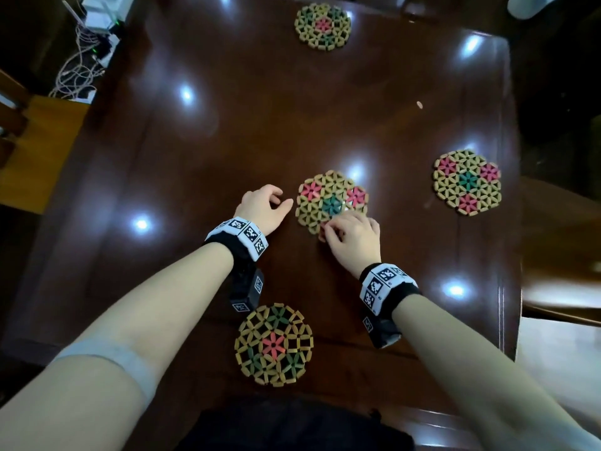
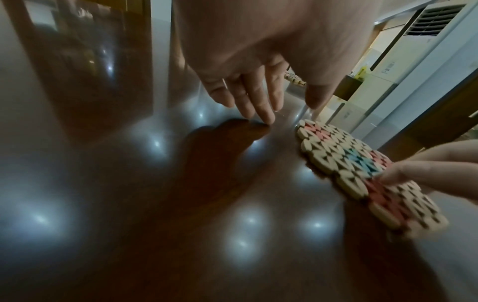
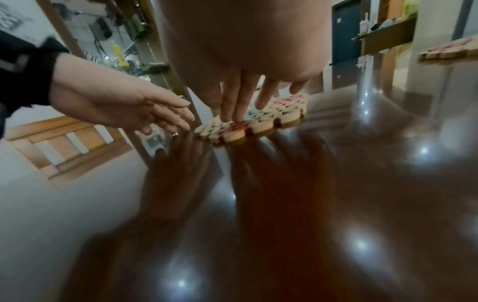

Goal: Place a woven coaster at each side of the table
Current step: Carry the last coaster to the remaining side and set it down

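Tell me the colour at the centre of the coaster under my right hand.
Teal green on the middle coaster, clearest in the head view.

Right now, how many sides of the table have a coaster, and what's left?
Three look done: far coaster, right coaster, near coaster. The right hand presses fingers on the centre coaster; the left hand hovers beside it, holding nothing. Left: the table's left side, bare.

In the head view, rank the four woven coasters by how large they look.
1. Near coaster, closest to the camera.
2-3. Middle coaster, partly under the right hand, and right coaster: alike.
4. Far coaster.
Nearness may explain the differences.
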The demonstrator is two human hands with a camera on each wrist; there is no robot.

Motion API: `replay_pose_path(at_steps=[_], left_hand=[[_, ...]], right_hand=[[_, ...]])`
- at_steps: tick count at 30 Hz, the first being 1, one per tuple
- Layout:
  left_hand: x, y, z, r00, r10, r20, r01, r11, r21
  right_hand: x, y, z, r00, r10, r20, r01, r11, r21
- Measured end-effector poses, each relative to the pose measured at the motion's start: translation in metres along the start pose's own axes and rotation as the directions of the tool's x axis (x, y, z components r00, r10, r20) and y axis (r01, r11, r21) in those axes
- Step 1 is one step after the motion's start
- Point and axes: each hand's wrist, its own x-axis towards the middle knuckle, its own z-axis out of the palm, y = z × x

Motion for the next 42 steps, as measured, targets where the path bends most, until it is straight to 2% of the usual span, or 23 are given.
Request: replay_pose_path(at_steps=[2, 3, 5, 7, 8, 10, 13, 16, 18, 20, 22, 28, 33, 38, 42], left_hand=[[0.003, 0.007, 0.002, 1.0, 0.024, -0.007, -0.024, 0.999, 0.047], [0.005, 0.011, 0.004, 0.999, 0.04, 0.002, -0.04, 0.995, 0.088], [0.006, 0.021, 0.009, 0.996, 0.058, 0.065, -0.069, 0.979, 0.19], [0.004, 0.028, 0.016, 0.986, 0.091, 0.142, -0.133, 0.935, 0.328], [0.0, 0.031, 0.021, 0.981, 0.109, 0.162, -0.164, 0.908, 0.386], [-0.008, 0.031, 0.03, 0.983, 0.116, 0.139, -0.166, 0.883, 0.438], [-0.02, 0.025, 0.032, 0.993, 0.104, 0.047, -0.114, 0.909, 0.401], [-0.03, 0.019, 0.02, 0.989, 0.116, 0.093, -0.137, 0.954, 0.265], [-0.038, 0.014, 0.008, 0.984, 0.124, 0.128, -0.142, 0.979, 0.144], [-0.047, 0.008, -0.008, 0.983, 0.149, 0.107, -0.156, 0.986, 0.061], [-0.056, 0.0, -0.026, 0.982, 0.175, 0.074, -0.176, 0.984, -0.004], [-0.082, -0.05, -0.091, 0.973, 0.222, -0.061, -0.23, 0.948, -0.22], [-0.114, -0.125, -0.152, 0.957, 0.269, -0.104, -0.287, 0.929, -0.233], [-0.144, -0.199, -0.198, 0.956, 0.286, -0.071, -0.294, 0.938, -0.185], [-0.147, -0.23, -0.211, 0.961, 0.277, -0.02, -0.277, 0.952, -0.13]], right_hand=[[0.003, -0.002, -0.005, 0.993, 0.102, -0.061, -0.101, 0.995, 0.027], [0.006, -0.001, -0.008, 0.975, 0.209, -0.081, -0.207, 0.978, 0.033], [0.012, -0.002, -0.015, 0.878, 0.478, -0.023, -0.476, 0.878, 0.061], [0.014, -0.007, -0.018, 0.763, 0.634, 0.125, -0.645, 0.761, 0.076], [0.015, -0.01, -0.019, 0.734, 0.656, 0.179, -0.675, 0.734, 0.075], [0.017, -0.014, -0.018, 0.712, 0.668, 0.218, -0.694, 0.717, 0.07], [0.019, -0.019, -0.016, 0.694, 0.696, 0.183, -0.717, 0.69, 0.096], [0.01, -0.024, -0.012, 0.71, 0.662, 0.238, -0.704, 0.668, 0.242], [0.0, -0.031, -0.01, 0.758, 0.608, 0.236, -0.65, 0.67, 0.36], [-0.009, -0.042, -0.014, 0.807, 0.563, 0.179, -0.576, 0.683, 0.449], [-0.017, -0.061, -0.021, 0.834, 0.529, 0.155, -0.525, 0.677, 0.516], [-0.039, -0.137, -0.004, 0.896, 0.436, 0.089, -0.411, 0.734, 0.54], [-0.07, -0.222, 0.034, 0.915, 0.401, 0.033, -0.329, 0.699, 0.635], [-0.103, -0.291, 0.088, 0.912, 0.388, 0.132, -0.358, 0.596, 0.718], [-0.12, -0.316, 0.111, 0.895, 0.414, 0.168, -0.393, 0.55, 0.737]])
